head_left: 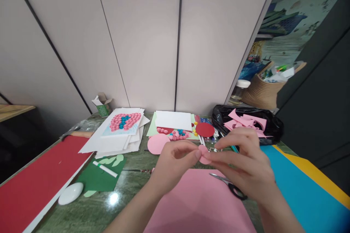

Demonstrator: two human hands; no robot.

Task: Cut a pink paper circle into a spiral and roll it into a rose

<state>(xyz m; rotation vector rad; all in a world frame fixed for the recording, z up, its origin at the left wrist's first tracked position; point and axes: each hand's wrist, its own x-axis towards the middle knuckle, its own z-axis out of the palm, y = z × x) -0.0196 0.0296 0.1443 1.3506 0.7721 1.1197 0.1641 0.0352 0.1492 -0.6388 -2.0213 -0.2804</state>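
Between my two hands is a small pink paper piece [204, 154], rounded in outline. My left hand [179, 162] pinches its left edge between thumb and forefinger. From the other side, my right hand [243, 160] grips it with thumb and fingertip, the other fingers raised and curled. Below them lies a large pink paper sheet [197, 204], with black-handled scissors [228, 184] resting on it under my right hand. Just beyond my left hand sit a pink paper circle [158, 143] and a pile of small pink and blue paper pieces [179, 134].
At the back left, a picture with pink and blue pieces [124, 122] tops stacked white sheets. Left are green paper [101, 174], a white oval object [71, 193] and a red sheet [35, 185]. Right are a black bag [273, 125] of pink scraps and a blue sheet [303, 185].
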